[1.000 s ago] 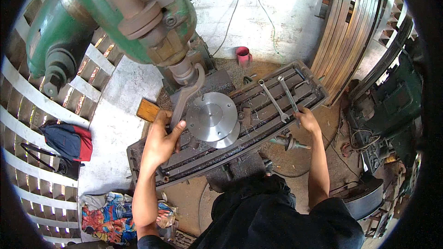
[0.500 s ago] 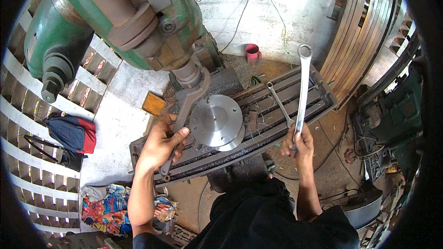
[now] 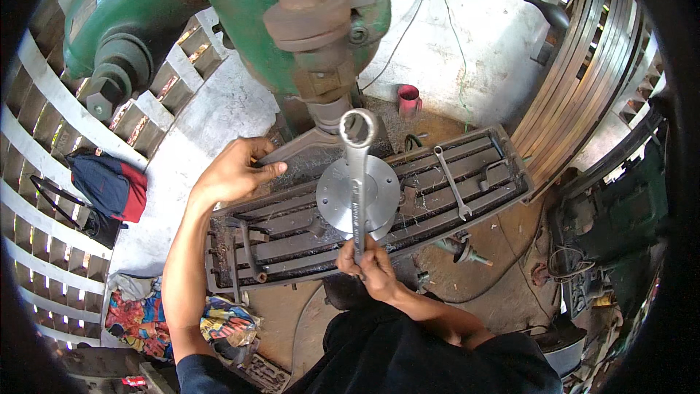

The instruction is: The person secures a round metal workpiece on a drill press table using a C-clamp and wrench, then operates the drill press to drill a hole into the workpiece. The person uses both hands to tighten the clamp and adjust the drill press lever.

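Observation:
My left hand (image 3: 235,172) is closed around the end of a dark flat spanner (image 3: 299,147), whose other end sits at the machine's spindle (image 3: 329,111). In my right hand (image 3: 373,268), a long ring wrench (image 3: 358,190) points upward, gripped at its lower end. Its ring overlaps the spindle's lower end in view; whether they touch I cannot tell. Partly behind this wrench lies a round, shiny metal disc (image 3: 332,193) with small holes, on the slotted machine table (image 3: 292,237). A smaller combination wrench (image 3: 453,184) rests on the table's right part.
The green machine head (image 3: 240,29) hangs over the table. An angled dark bar tool (image 3: 250,252) lies at the table's left end. Behind stand a red mug (image 3: 409,101) and a stack of long curved-looking strips (image 3: 583,73). A backpack (image 3: 109,182) is at left.
My right hand has brought the ring wrench leftward, in front of the disc and spindle. My left hand has swung the dark spanner's handle up and leftward, away from the disc.

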Demonstrator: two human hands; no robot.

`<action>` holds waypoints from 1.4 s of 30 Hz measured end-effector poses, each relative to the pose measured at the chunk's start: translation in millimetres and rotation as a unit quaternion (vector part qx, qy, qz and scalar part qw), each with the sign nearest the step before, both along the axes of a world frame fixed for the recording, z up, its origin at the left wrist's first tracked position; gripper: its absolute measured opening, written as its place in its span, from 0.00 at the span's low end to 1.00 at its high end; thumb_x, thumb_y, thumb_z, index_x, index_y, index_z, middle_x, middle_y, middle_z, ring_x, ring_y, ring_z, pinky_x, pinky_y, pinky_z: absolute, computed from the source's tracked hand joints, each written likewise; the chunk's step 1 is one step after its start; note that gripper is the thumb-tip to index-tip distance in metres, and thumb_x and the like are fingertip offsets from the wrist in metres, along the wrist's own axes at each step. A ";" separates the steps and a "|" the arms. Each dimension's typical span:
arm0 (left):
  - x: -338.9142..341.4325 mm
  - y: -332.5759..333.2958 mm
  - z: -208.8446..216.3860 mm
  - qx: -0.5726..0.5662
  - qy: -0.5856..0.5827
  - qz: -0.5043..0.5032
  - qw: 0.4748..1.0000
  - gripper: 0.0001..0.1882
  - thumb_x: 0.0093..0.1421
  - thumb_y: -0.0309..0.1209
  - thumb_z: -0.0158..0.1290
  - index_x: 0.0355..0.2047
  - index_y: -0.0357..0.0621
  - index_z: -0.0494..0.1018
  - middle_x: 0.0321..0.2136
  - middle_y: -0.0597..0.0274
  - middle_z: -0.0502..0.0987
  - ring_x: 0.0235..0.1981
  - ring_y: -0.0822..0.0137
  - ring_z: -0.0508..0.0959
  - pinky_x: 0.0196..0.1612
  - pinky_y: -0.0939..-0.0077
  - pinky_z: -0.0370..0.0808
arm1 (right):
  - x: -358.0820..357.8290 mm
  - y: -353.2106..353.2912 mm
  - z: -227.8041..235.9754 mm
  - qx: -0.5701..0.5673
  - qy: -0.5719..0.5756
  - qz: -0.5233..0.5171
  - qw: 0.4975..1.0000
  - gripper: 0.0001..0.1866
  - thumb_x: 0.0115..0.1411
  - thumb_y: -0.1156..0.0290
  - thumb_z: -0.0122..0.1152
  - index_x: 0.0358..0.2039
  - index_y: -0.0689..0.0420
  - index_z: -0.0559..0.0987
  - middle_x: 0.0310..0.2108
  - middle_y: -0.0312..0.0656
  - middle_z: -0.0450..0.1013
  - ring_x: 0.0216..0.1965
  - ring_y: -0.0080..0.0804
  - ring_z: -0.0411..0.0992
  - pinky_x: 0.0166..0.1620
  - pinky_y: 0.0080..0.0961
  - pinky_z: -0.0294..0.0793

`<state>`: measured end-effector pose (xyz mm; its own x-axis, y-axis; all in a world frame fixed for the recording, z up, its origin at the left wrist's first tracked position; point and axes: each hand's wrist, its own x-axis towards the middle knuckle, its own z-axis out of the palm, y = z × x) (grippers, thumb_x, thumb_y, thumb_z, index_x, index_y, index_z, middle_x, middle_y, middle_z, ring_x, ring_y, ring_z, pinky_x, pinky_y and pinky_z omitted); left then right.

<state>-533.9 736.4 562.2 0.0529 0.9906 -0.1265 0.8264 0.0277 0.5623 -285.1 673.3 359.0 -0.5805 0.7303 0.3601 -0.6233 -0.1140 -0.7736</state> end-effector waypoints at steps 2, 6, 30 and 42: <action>-6.3 -5.8 1.2 0.063 0.096 0.020 0.993 0.19 0.58 0.41 0.65 0.31 0.34 0.77 0.21 0.50 0.77 0.27 0.54 0.80 0.32 0.60 0.73 | -19.8 -0.8 -3.8 -0.016 -0.047 -0.029 0.998 0.27 0.71 0.41 0.42 0.43 0.55 0.67 0.25 0.31 0.59 0.26 0.20 0.56 0.33 0.22 0.57; -8.1 -32.1 -18.3 0.188 0.249 0.046 0.949 0.17 0.54 0.40 0.65 0.34 0.38 0.78 0.25 0.46 0.80 0.33 0.44 0.82 0.37 0.56 0.76 | -61.2 12.5 -3.2 0.002 -0.082 -0.055 0.995 0.24 0.73 0.44 0.39 0.39 0.55 0.67 0.24 0.31 0.58 0.25 0.20 0.55 0.30 0.22 0.56; -82.8 24.1 -62.8 0.311 0.243 0.154 0.906 0.07 0.55 0.30 0.58 0.27 0.39 0.82 0.21 0.42 0.78 0.25 0.43 0.80 0.33 0.53 0.76 | -138.7 41.4 -29.3 0.240 0.006 -0.175 0.955 0.20 0.72 0.57 0.47 0.25 0.57 0.62 0.18 0.35 0.56 0.20 0.28 0.54 0.27 0.27 0.59; -91.2 5.4 -97.5 0.277 0.167 0.071 0.944 0.14 0.45 0.22 0.56 0.34 0.37 0.82 0.25 0.43 0.80 0.28 0.46 0.82 0.34 0.59 0.78 | -6.2 -10.0 -29.2 0.151 -0.203 0.048 0.966 0.14 0.70 0.63 0.53 0.39 0.64 0.72 0.21 0.40 0.66 0.22 0.30 0.66 0.27 0.32 0.64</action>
<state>-625.1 741.8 464.6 -0.0367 0.9038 0.4263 0.9703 -0.0698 0.2316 -291.4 663.3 329.7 -0.7787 0.5629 0.2772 -0.2590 0.1139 -0.9591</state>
